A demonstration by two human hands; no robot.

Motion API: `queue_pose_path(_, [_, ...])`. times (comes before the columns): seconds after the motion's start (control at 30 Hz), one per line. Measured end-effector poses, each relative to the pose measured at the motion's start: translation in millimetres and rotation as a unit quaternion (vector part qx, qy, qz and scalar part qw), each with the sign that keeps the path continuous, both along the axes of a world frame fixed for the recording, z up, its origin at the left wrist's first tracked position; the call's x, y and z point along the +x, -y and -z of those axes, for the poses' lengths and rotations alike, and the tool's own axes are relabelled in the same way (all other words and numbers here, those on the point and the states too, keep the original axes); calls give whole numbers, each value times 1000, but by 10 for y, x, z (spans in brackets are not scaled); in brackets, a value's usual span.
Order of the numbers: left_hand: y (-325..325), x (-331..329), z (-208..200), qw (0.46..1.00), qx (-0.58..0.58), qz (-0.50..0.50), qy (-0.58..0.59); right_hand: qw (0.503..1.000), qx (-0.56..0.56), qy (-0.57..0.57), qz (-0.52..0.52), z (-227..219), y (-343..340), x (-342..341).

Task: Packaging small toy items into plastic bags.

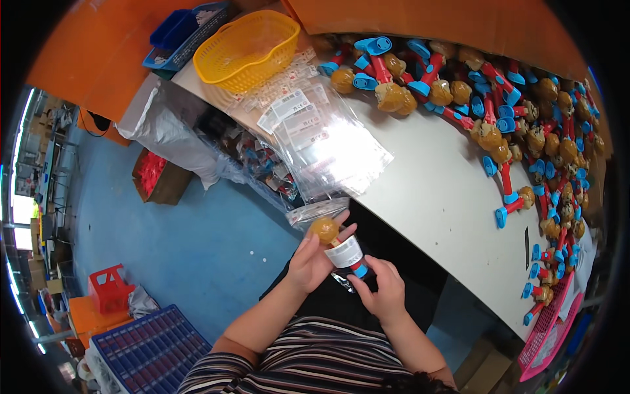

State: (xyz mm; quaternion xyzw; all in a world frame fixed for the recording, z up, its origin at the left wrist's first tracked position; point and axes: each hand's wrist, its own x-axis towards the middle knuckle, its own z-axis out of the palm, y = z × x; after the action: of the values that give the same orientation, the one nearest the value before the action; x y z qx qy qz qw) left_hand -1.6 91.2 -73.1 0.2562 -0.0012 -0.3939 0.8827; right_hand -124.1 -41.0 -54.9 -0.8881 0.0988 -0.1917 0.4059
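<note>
My left hand (310,261) and my right hand (382,289) hold one toy (338,244) between them, below the table's edge. The toy has a brown bear-like head at the top left, a red stem and a blue end, and it sits inside a clear plastic bag with a white label. My left hand grips the head end, with the fingers curled around the bag. My right hand pinches the lower blue end.
A stack of clear labelled bags (321,141) lies on the white table (433,190). Many identical toys (518,125) are heaped along the far and right sides. A yellow basket (246,49) and blue trays (184,33) stand at the back left. A blue crate (147,351) and a red stool (108,285) stand on the floor.
</note>
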Motion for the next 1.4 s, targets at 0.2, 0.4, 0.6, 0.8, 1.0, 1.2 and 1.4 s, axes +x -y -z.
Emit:
queue_pose_path(0.2, [-242, 328, 474, 976, 198, -80, -36, 993, 95, -52, -37, -9, 62, 184])
queue_pose_path(0.4, [-397, 1914, 1476, 967, 177, -183, 18, 976, 119, -181, -24, 57, 210, 94])
queue_pose_path(0.6, [-650, 2710, 1422, 830, 373, -387, 149, 981, 26, -183, -60, 115, 288, -60])
queue_pose_path(0.8, [-267, 1652, -378, 712, 384, -441, 389, 965, 146, -217, -8, 119, 341, -171])
queue_pose_path(1.0, [392, 1221, -782, 531, 479, -77, 695, 969, 40, -219, -106, -6, 367, 17])
queue_pose_path(1.2, [598, 1119, -688, 560, 478, -154, 659, 978, 110, -144, -106, -384, 346, 43])
queue_pose_path(1.4, [767, 795, -830, 673, 426, -189, 574, 893, 444, -45, 55, -782, 652, 338])
